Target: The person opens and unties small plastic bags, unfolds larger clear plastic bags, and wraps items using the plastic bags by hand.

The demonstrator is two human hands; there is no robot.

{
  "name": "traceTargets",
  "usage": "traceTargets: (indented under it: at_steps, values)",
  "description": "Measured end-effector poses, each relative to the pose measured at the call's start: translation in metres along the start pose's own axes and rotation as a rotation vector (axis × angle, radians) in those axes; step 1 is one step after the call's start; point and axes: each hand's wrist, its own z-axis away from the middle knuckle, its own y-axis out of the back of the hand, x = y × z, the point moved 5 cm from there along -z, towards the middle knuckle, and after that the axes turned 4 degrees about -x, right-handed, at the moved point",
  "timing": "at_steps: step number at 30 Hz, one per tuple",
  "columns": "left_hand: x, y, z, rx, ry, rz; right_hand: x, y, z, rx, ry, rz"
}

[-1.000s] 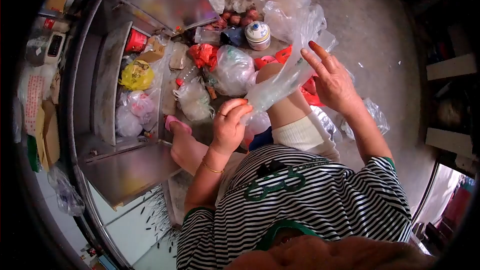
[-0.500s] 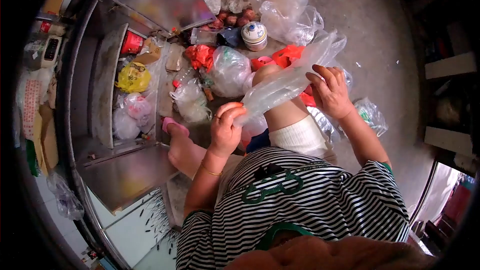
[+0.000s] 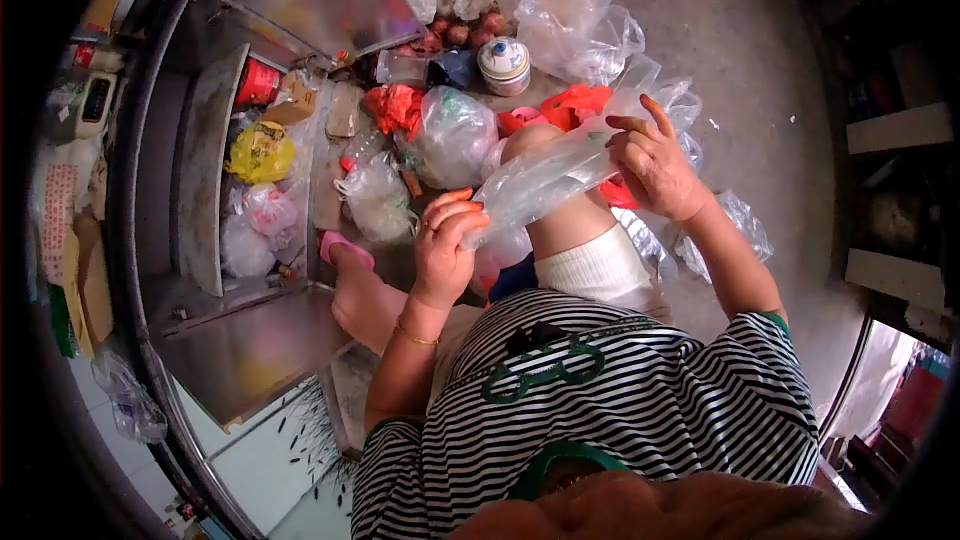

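The left hand (image 3: 447, 240) pinches a clear, creased bag (image 3: 540, 183); the right hand (image 3: 655, 165), half-curled, touches it, grip unclear.

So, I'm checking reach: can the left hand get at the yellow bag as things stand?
Probably not yet: the left hand holds the clear bag, though the cabinet around the yellow bag stands open.

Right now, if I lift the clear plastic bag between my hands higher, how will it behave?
The clear plastic bag will probably flop, since it creases between your left hand and right hand. It's likely light, as it looks thin and see-through. Its glossy surface may make it slippery in a loose grip.
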Motion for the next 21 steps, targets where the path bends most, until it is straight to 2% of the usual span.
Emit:
traceTargets:
  at_steps: [2, 3, 6, 7, 10, 11, 14, 18, 19, 21]
  values:
    - [-0.005, 0.000, 0.002, 0.042, 0.068, 0.108, 0.009, -0.004, 0.003, -0.040, -0.024, -0.126]
    - [-0.007, 0.000, 0.003, 0.062, 0.102, 0.163, 0.008, 0.002, 0.000, -0.012, 0.036, -0.146]
    - [-0.019, 0.001, 0.010, 0.073, 0.382, 0.407, 0.011, 0.013, -0.007, -0.061, -0.118, -0.194]
    - [-0.022, 0.001, 0.011, 0.069, 0.545, 0.486, 0.012, 0.016, -0.012, -0.063, -0.113, -0.221]
    - [-0.050, -0.012, 0.024, 0.162, 0.801, 0.887, 0.028, 0.004, -0.022, -0.229, -0.140, -0.153]
    - [-0.055, -0.016, 0.026, 0.185, 0.809, 0.918, 0.040, -0.007, -0.021, -0.316, -0.182, -0.100]
    - [-0.065, -0.032, 0.039, 0.272, 0.866, 1.057, 0.057, -0.025, -0.030, -0.284, -0.079, 0.152]
    - [-0.055, -0.041, 0.046, 0.401, 0.903, 1.069, 0.051, -0.010, -0.045, 0.022, -0.116, 0.397]
    - [-0.055, -0.043, 0.048, 0.432, 0.886, 1.039, 0.041, -0.003, -0.048, 0.123, -0.162, 0.424]
    - [-0.052, -0.042, 0.049, 0.428, 0.867, 0.970, 0.012, 0.009, -0.051, 0.181, -0.100, 0.199]
